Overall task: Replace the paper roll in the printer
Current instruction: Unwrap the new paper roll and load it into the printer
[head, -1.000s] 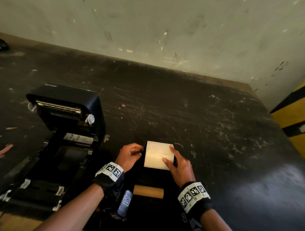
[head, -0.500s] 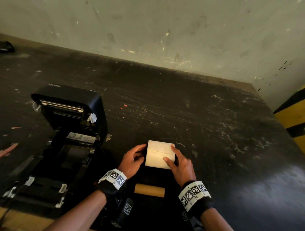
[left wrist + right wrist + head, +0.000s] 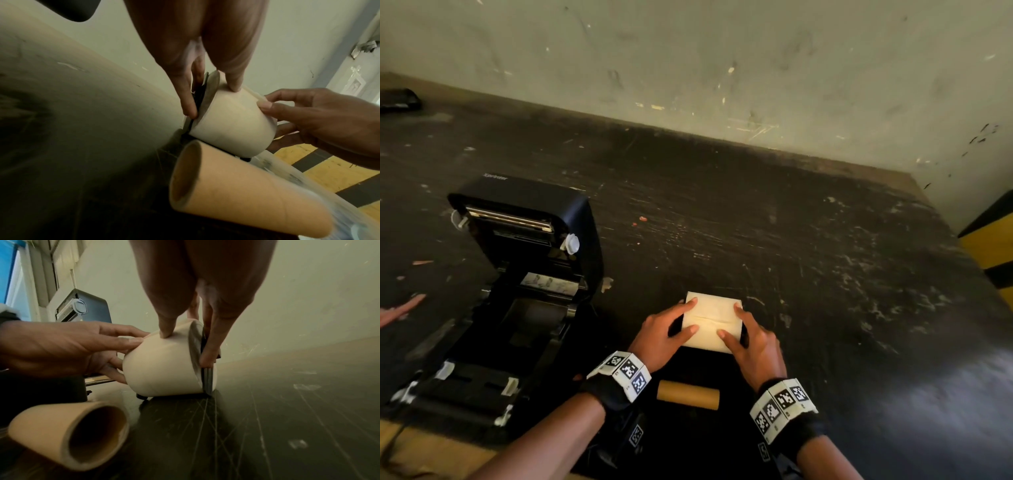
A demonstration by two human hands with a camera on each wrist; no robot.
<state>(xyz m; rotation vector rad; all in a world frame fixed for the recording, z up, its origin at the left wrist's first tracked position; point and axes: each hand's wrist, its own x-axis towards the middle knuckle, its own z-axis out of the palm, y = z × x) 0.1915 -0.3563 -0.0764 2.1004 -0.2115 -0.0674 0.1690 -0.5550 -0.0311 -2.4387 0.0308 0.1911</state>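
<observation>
A cream-coloured cylindrical paper roll (image 3: pixel 711 322) lies on its side on the scuffed black worktop (image 3: pixel 825 274), fitted between dark plastic end flanges. The left hand (image 3: pixel 659 337) holds its left end, thumb on the paper, fingers down over the flange; the right hand (image 3: pixel 755 342) holds the right end the same way, so each grip is closed around the roll. Just nearer the person, between the wrists, lies an empty brown cardboard tube (image 3: pixel 688 395), apart from the roll. To the left stands the black label printer (image 3: pixel 517 274), its lid tipped up and its paper bay open. Another person's fingertips (image 3: pixel 400 310) show at the left edge.
</observation>
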